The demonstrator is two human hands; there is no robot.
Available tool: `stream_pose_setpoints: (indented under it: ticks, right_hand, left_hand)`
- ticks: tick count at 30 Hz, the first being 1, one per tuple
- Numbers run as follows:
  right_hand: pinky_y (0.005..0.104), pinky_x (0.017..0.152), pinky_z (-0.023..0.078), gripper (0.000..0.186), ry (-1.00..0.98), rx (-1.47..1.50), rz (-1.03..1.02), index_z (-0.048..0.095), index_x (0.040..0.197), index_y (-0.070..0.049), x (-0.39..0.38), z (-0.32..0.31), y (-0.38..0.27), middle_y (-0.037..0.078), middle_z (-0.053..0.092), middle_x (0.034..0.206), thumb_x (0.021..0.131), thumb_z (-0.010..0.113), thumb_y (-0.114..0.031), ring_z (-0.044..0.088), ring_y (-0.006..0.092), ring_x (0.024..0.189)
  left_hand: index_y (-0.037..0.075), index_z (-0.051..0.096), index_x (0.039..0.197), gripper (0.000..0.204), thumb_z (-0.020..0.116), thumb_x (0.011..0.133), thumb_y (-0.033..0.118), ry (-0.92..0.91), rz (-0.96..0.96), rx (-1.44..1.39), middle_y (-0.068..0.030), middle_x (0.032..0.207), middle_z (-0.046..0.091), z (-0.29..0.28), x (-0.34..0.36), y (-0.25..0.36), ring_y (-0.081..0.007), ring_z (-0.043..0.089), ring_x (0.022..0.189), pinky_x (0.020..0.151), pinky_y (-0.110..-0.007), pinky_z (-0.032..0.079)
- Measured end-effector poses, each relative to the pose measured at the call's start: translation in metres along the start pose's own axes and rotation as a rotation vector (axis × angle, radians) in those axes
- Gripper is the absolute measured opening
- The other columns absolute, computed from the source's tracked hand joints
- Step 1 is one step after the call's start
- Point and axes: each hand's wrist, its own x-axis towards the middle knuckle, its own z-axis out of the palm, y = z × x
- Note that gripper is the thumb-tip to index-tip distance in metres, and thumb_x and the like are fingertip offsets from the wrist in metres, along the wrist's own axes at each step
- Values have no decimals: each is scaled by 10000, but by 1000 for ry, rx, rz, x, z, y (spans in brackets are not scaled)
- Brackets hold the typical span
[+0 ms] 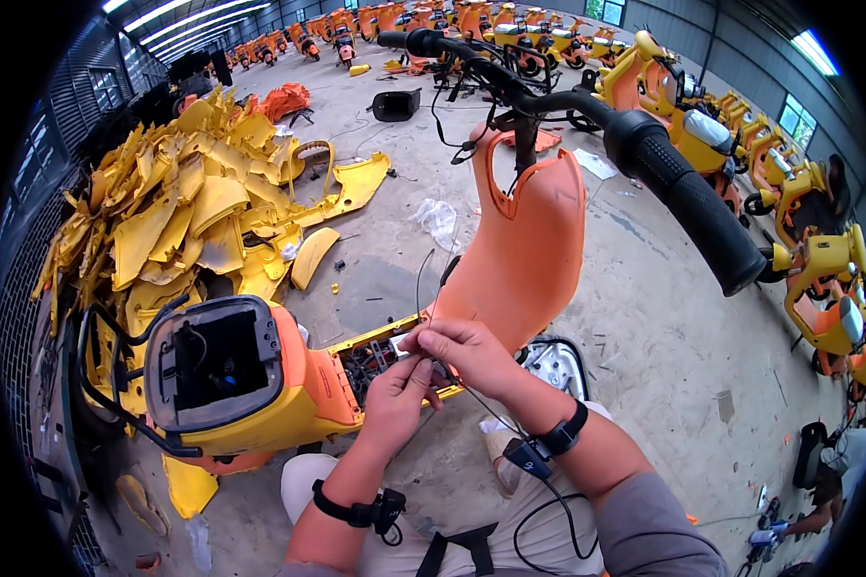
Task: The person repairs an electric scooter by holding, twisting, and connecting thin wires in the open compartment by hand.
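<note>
My left hand [400,392] and my right hand [470,352] meet over the open floorboard bay [361,370] of a partly stripped scooter. Fingers of both hands are pinched together on a thin dark cable [420,288], which curves up from them beside the orange front panel [524,255]. The cable's end is hidden by my fingers. Wiring and small parts lie inside the bay, partly covered by my hands. Left of them is the scooter's yellow and orange rear body with an open black seat box [223,361]. Above right, the black handlebar [635,144] spans the view.
A heap of yellow body panels [192,197] lies at the left. Clear plastic wrap [438,223] sits on the concrete floor. Rows of scooters [823,279] line the right and back. At lower right, another person's hand [818,519] is by a blue tool [765,539].
</note>
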Motion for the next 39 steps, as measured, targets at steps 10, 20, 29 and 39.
stream_pose_setpoints:
  ticks: [10,20,29,39]
  right_hand:
    - [227,620,450,327,357,162,-87,626,1091,-5,35,-23,-17,62,703,828,1011,501,-296,608,87,675]
    - [222,583,421,308,515,118,-164,627,1088,-19,76,-41,-22,56,678,744,1011,500,-288,577,94,611]
    - [230,629,445,406,463,244,-103,589,1195,-27,87,-44,-23,75,696,925,1024,451,-368,598,99,725]
    - [285,762,472,480,723,-128,75,496,1292,23,116,-90,40,115,602,1122,949,540,-310,576,169,950]
  left_hand:
    - [-19,509,1302,336,412,1034,159,-84,-98,268,-66,931,646,-9,-23,-3,-136,640,794,725,-259,499]
    - [-30,543,1238,288,434,1020,124,-24,2,555,-78,871,645,-35,-46,-11,-149,631,845,791,-278,499]
    - [9,562,1146,239,408,1038,156,-61,-60,204,-41,834,615,-43,-49,-3,-125,619,738,659,-240,466]
    - [33,534,1228,304,380,1052,226,42,116,-93,-78,879,653,-59,-14,12,-138,631,721,625,-246,493]
